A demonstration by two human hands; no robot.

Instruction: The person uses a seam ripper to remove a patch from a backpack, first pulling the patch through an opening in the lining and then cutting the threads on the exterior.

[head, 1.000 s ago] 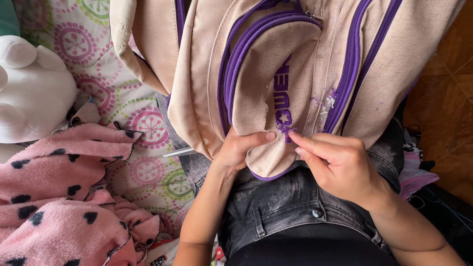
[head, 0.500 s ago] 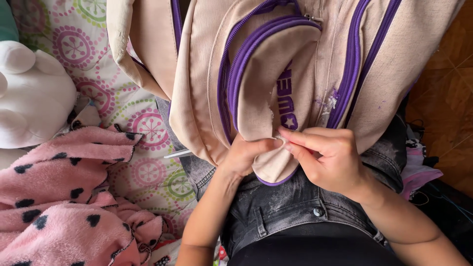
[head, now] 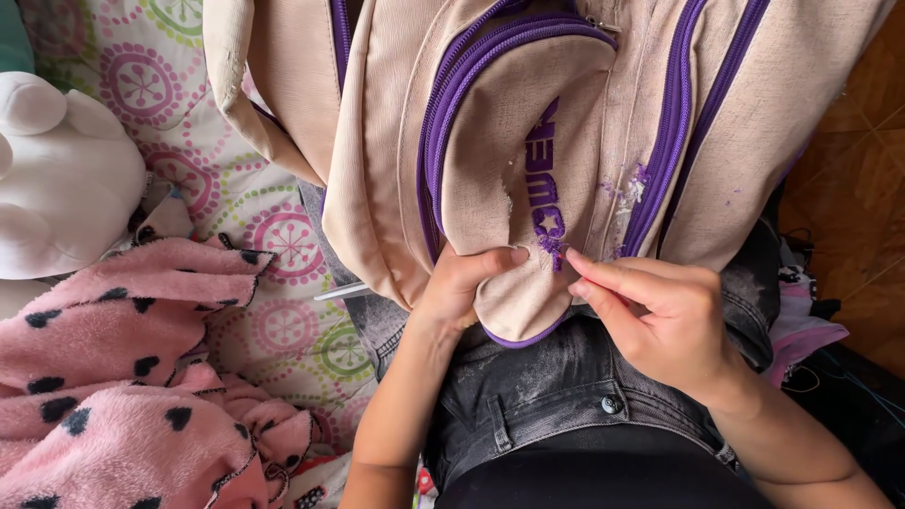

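A beige backpack [head: 490, 141] with purple zips lies across my lap, over dark grey jeans [head: 537, 396]. My left hand [head: 467, 287] grips the lower edge of its front pocket, with the thumb pressed on the fabric. My right hand [head: 660, 320] has thumb and forefinger pinched together at the bottom of the purple embroidery [head: 547, 221] on that pocket. Anything held in the pinch is too small to make out. Frayed purple threads [head: 633, 186] show beside the zip to the right.
A white plush toy [head: 57, 179] sits at the left on a patterned sheet [head: 283, 236]. A pink fleece blanket with black spots [head: 123, 377] is bunched at the lower left. A thin pale object [head: 344, 292] pokes out from under the backpack. Wooden floor [head: 858, 188] lies at the right.
My right hand dipped down-left to the pocket beside my left thumb, then drew back up to the right. My left hand has kept its grip on the pocket.
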